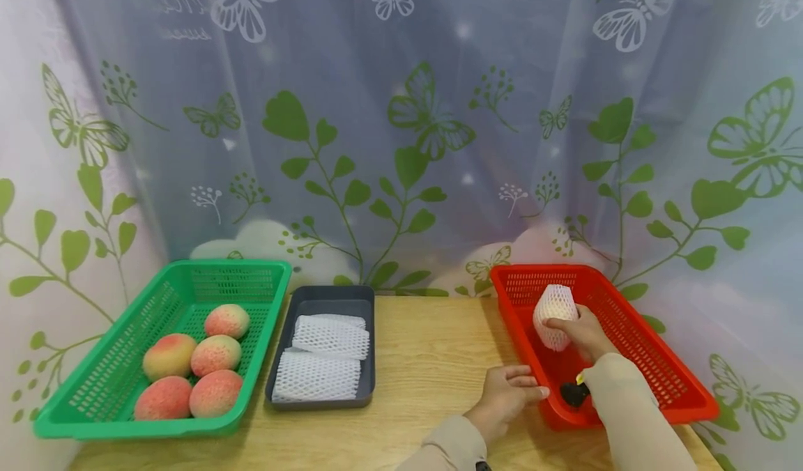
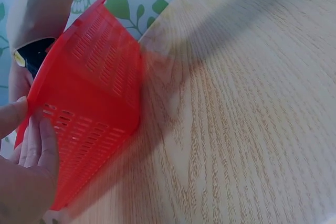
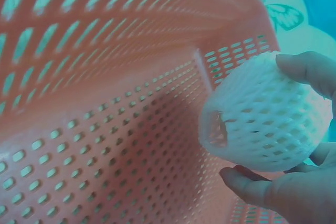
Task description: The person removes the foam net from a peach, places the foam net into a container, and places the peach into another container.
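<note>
My right hand [image 1: 588,333] holds a peach in a white foam net sleeve [image 1: 553,311], thumb on one side and fingers round the other. The wrapped peach is inside the red basket [image 1: 686,403], toward its far end; in the right wrist view the netted peach [image 3: 268,116] appears above the slotted floor, the open end of its sleeve showing. My left hand [image 1: 502,398] grips the basket's near left rim. In the left wrist view, the thumb lies over the red rim and the left hand's fingers [image 2: 41,142] press the outer wall beneath.
At left, a green basket [image 1: 59,415] holds several unwrapped peaches [image 1: 169,356]. Beside it, a dark grey tray [image 1: 329,294] contains white foam net sleeves [image 1: 316,377]. All stand on a wood-grain table [image 1: 433,345] before a butterfly-print curtain [image 1: 351,60].
</note>
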Action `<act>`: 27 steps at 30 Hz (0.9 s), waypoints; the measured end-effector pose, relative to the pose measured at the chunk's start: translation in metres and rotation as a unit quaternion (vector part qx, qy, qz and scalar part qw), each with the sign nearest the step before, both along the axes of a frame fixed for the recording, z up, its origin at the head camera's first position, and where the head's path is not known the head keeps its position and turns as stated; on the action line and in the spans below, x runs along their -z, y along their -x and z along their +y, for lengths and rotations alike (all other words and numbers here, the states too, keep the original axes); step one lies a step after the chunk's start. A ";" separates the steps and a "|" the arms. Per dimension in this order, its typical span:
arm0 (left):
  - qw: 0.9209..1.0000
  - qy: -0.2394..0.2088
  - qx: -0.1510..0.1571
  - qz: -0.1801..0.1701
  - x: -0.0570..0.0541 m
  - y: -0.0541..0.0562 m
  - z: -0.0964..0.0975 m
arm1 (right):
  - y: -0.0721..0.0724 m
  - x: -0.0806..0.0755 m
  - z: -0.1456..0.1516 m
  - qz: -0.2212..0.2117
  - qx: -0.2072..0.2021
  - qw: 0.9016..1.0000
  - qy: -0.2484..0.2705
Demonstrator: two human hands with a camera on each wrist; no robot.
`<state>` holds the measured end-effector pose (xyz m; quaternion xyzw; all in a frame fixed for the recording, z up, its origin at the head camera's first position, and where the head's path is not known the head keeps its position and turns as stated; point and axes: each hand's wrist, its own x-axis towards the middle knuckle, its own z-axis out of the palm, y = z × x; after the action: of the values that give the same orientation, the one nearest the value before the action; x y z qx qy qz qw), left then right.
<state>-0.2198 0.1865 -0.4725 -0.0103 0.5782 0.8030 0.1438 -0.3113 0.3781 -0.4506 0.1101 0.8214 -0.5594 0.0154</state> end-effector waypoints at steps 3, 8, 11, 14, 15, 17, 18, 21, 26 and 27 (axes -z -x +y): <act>1.000 0.002 -0.001 -0.003 -0.001 0.001 0.000 | 0.002 -0.005 -0.001 0.002 -0.004 1.000 0.010; 1.000 0.003 -0.002 -0.007 0.000 0.001 0.001 | 0.001 -0.016 -0.005 0.004 -0.019 1.000 -0.001; 1.000 0.006 -0.001 -0.007 0.001 0.000 0.001 | 0.000 -0.022 -0.009 0.007 -0.026 1.000 -0.008; 1.000 0.009 -0.002 -0.003 0.001 0.000 0.001 | -0.001 -0.028 -0.014 0.013 -0.031 0.999 -0.007; 1.000 0.012 -0.002 -0.002 0.001 0.000 0.000 | -0.001 -0.030 -0.015 0.015 -0.034 0.999 -0.005; 1.000 0.014 0.001 0.001 -0.001 0.000 -0.001 | -0.001 -0.033 -0.019 0.019 -0.041 0.999 0.001; 1.000 0.018 0.005 0.003 -0.001 0.000 -0.003 | -0.002 -0.034 -0.020 0.021 -0.045 0.999 0.004; 0.999 0.031 0.025 0.011 -0.004 0.000 -0.008 | -0.004 -0.040 -0.027 0.030 -0.058 0.998 0.015; 0.997 0.043 0.061 0.029 -0.011 0.009 -0.023 | -0.007 -0.051 -0.037 0.057 -0.078 0.995 0.019; 0.997 0.037 0.066 0.033 -0.012 0.012 -0.027 | -0.008 -0.053 -0.040 0.061 -0.081 0.995 0.020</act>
<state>-0.2322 0.1599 -0.4607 0.0488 0.6116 0.7695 0.1770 -0.3032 0.3384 -0.3980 0.0089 0.8157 -0.5782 0.0125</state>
